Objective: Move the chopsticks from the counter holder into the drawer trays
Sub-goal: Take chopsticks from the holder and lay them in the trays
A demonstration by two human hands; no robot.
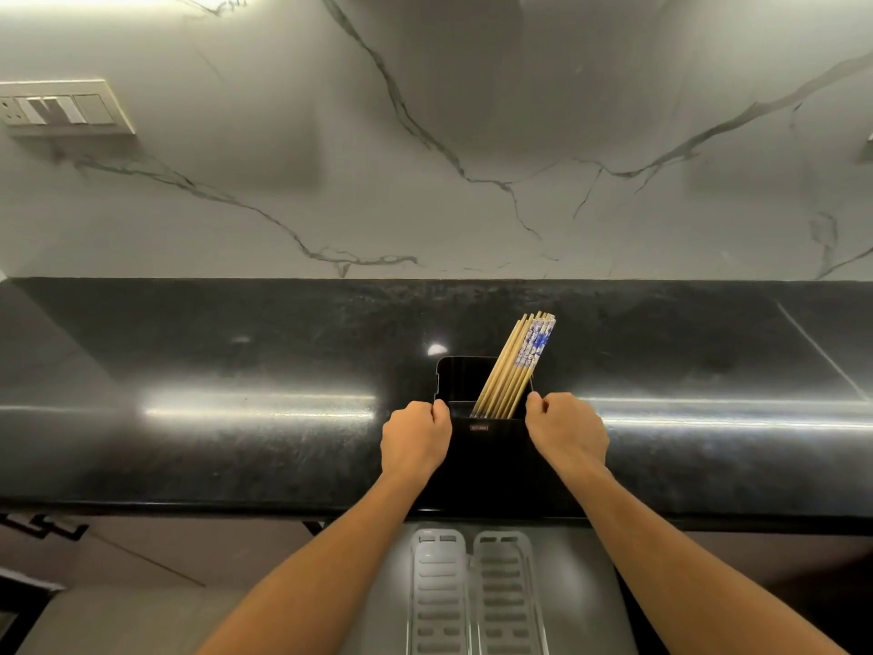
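A black holder (486, 446) stands on the black counter near its front edge. A bundle of chopsticks (512, 366) leans to the right inside it, wooden ones together with white ones that have blue patterns. My left hand (415, 442) grips the holder's left side. My right hand (564, 430) grips its right side. Below the counter, the open drawer holds two grey slotted trays, the left tray (437, 593) and the right tray (505, 593), between my forearms.
The black counter (236, 371) runs across the whole view, with a marble wall behind it. A switch and socket panel (61, 108) sits on the wall at upper left. A dark cabinet front shows at lower left.
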